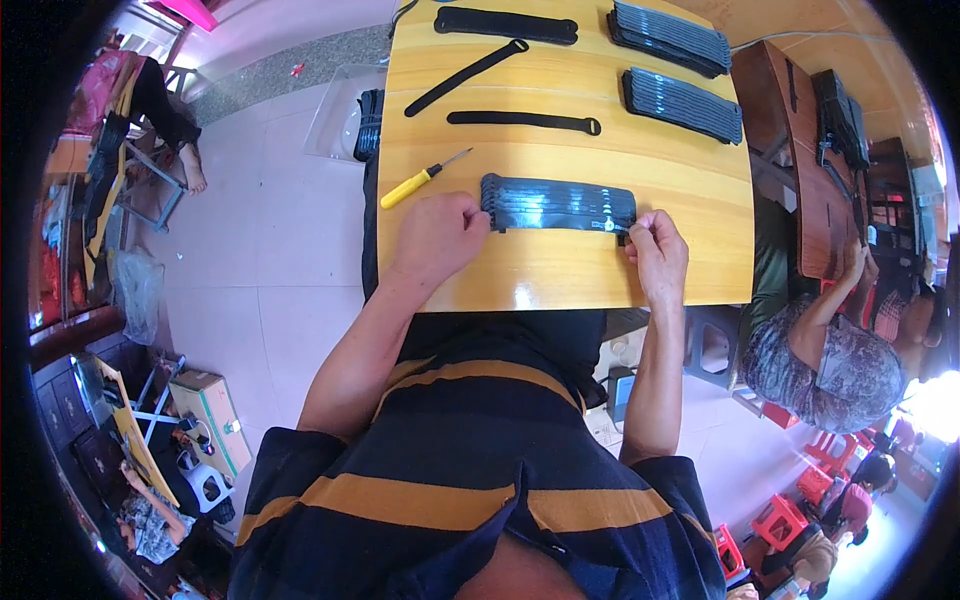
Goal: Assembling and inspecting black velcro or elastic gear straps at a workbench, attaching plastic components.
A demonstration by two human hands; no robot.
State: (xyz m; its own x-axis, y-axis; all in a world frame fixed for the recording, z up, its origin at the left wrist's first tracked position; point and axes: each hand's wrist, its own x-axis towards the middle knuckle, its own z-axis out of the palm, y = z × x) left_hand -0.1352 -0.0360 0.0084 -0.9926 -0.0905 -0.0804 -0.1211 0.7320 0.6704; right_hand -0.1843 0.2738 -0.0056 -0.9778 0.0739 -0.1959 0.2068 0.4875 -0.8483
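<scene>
A shiny bundle of flat black straps [555,205] lies across the table in front of me. My left hand [440,235] is closed at its left end, the fingers curled in a pinch around the edge. At the other end, my right hand [658,255] pinches the bundle's near right corner between thumb and fingers. A small dark tab shows under each end of it. Just beyond my left hand rests a screwdriver [408,187] with a yellow handle, its tip pointing away to the right.
Two more strap bundles, one [670,38] behind another [683,105], lie far right. Loose black straps [524,122] are spread at the far left. A clear bin [345,115] stands left of the wooden table [570,270]. A person [830,350] works at a brown table on the right.
</scene>
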